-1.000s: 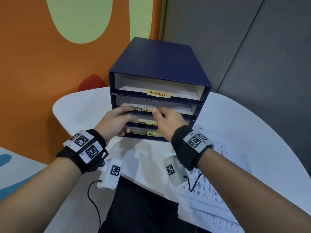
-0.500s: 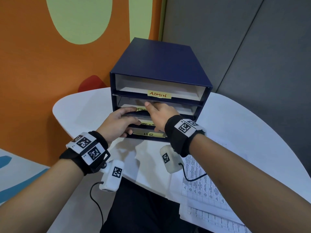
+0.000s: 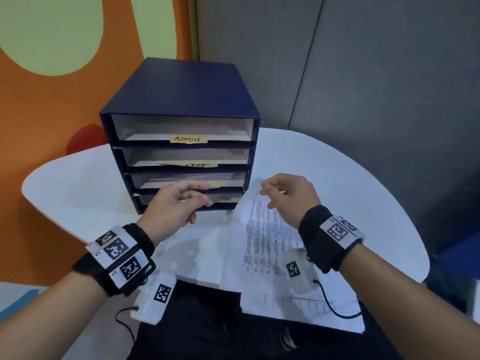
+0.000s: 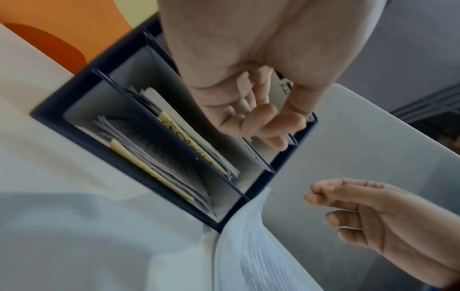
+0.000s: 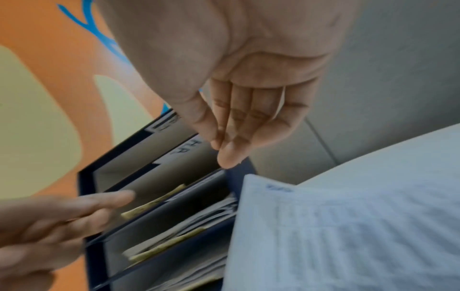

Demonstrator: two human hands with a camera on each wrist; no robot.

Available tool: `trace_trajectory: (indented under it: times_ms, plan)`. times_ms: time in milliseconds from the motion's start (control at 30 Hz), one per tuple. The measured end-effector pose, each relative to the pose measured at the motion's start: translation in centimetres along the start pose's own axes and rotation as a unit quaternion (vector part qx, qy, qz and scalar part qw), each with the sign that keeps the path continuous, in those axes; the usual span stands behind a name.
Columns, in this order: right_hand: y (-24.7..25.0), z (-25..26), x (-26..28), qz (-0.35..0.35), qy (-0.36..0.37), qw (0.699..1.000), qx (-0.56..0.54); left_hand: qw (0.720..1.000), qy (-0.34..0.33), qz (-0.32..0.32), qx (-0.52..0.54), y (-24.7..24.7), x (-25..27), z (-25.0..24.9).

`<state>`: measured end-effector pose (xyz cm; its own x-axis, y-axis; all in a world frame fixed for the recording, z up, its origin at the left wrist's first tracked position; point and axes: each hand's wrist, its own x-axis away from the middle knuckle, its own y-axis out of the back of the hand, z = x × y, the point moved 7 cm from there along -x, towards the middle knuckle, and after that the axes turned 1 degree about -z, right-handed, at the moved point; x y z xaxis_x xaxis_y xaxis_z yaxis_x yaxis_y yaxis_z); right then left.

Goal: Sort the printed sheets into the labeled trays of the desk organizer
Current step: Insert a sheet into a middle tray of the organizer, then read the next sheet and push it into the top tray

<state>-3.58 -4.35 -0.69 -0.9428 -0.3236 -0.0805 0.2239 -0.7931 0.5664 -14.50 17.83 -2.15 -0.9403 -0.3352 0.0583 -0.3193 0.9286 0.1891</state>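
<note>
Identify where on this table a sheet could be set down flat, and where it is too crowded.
Bare table lies left of the blue organizer, and more to its right, toward the grey wall. The strip in front is crowded: the left hand, the right hand and the printed sheets fill it.

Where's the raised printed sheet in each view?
Head: printed sheet right of centre, below the right hand.
Left wrist: bottom centre, curling up at the organizer's corner.
Right wrist: lower right.
Shared landmark: the navy desk organizer.
</note>
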Motion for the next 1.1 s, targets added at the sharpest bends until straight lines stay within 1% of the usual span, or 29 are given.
trace_trajectory:
  times_ms: [67,133,200,333,400,467,567,633,767,867,933,1033,1100]
  plan:
    - [2.6,-3.0,0.5,-0.029,-0.033,0.999,0.005,0.999,0.010,0.032,-0.026,-2.0,0.4,0.3]
    - [4.8,-6.1,1.1,-0.040,-0.066,0.997,0.020,0.996,0.028,0.055,-0.058,-4.0,0.6,0.9]
    - [6.4,-9.4,1.7,-0.048,-0.100,0.993,0.031,0.993,0.057,0.066,-0.083,-5.7,0.2,2.1]
    - [7.7,-13.9,3.3,-0.071,-0.143,0.986,0.037,0.983,0.124,0.057,-0.124,-8.7,-1.3,3.8]
    - [7.7,-14.7,3.9,-0.067,-0.148,0.986,0.033,0.978,0.146,0.048,-0.141,-10.0,-1.8,4.0]
    - [7.7,-14.9,4.2,-0.060,-0.149,0.986,0.034,0.977,0.152,0.032,-0.147,-11.0,-2.3,4.3]
    - [7.9,-14.8,4.2,-0.052,-0.138,0.989,0.035,0.978,0.136,-0.007,-0.158,-11.6,-2.9,4.9]
    - [7.8,-14.7,4.2,-0.040,-0.132,0.989,0.046,0.976,0.118,-0.015,-0.183,-12.0,-2.9,5.0]
    - [7.5,-15.7,4.7,-0.026,-0.152,0.986,0.058,0.978,0.098,-0.009,-0.181,-13.3,-2.3,4.6]
    - [7.0,-16.4,5.1,-0.002,-0.176,0.980,0.091,0.980,0.093,0.007,-0.177,-14.2,-1.5,4.5]
    - [6.8,-16.6,5.2,0.003,-0.191,0.975,0.114,0.984,0.078,0.015,-0.161,-14.8,-0.9,4.2]
    - [7.2,-16.6,5.5,-0.048,-0.195,0.970,0.140,0.990,0.068,0.029,-0.120,-15.5,0.0,3.8]
    - [8.2,-15.8,5.7,-0.103,-0.159,0.966,0.174,0.988,0.050,0.040,-0.140,-15.9,0.0,4.0]
